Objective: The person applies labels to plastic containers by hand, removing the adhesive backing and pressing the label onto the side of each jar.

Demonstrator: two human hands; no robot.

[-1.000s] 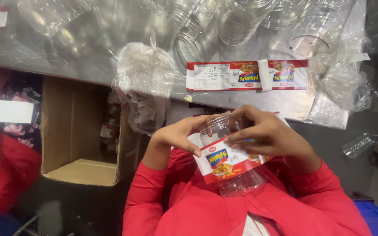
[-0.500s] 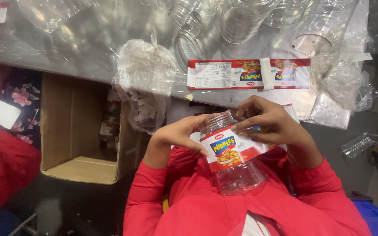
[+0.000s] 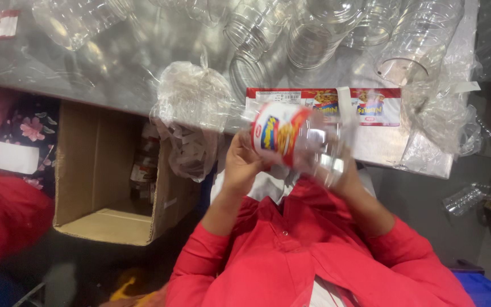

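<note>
Far left, a red-clothed figure sits at the frame edge beside an open cardboard box standing on the floor under the front edge of the steel desk. The box's open top leaves free room inside; bottles lie in its far corner. A crumpled clear plastic bag hangs over the desk edge just right of the box. At centre, the left hand is closed around the labelled end of a clear plastic jar, fingers wrapped under its red and yellow label. The jar is held on its side, off the desk, just in front of the desk edge and above the red shirt. The right hand is mostly hidden behind the jar's clear end; it touches the jar, but its grip cannot be told. Behind the jar, a strip of red printed labels lies flat along the desk edge. Empty clear jars crowd the desk's far side. More crumpled plastic overhangs the right corner.
</note>
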